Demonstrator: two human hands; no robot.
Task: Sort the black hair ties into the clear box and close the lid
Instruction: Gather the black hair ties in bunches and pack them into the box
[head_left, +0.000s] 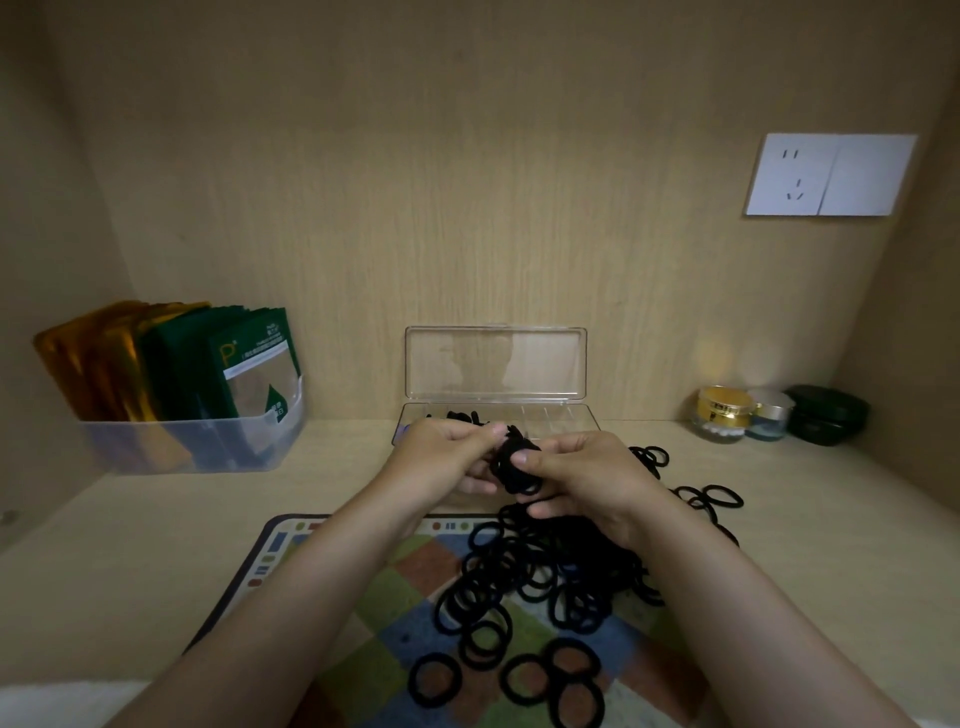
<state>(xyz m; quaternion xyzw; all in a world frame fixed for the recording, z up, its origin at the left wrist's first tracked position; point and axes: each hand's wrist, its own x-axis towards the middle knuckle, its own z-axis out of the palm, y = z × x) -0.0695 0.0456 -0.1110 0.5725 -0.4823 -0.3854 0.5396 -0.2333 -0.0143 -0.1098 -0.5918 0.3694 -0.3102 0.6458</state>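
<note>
A clear box (571, 415) stands open against the back wall, its lid (496, 364) upright, with a few black hair ties (462, 415) inside at the left. Just in front of it, my left hand (441, 460) and my right hand (582, 480) together hold a small bunch of black hair ties (514, 465) between fingers and thumbs. A large loose pile of black hair ties (545, 577) lies on the checked mat (374, 613) below my hands, with stray ones (711, 499) on the wood to the right.
A translucent bin (197, 441) with gold and green sachets stands at the back left. Two small jars (727, 413) and a dark case (828, 413) sit at the back right. A white wall socket (831, 174) is on the rear panel.
</note>
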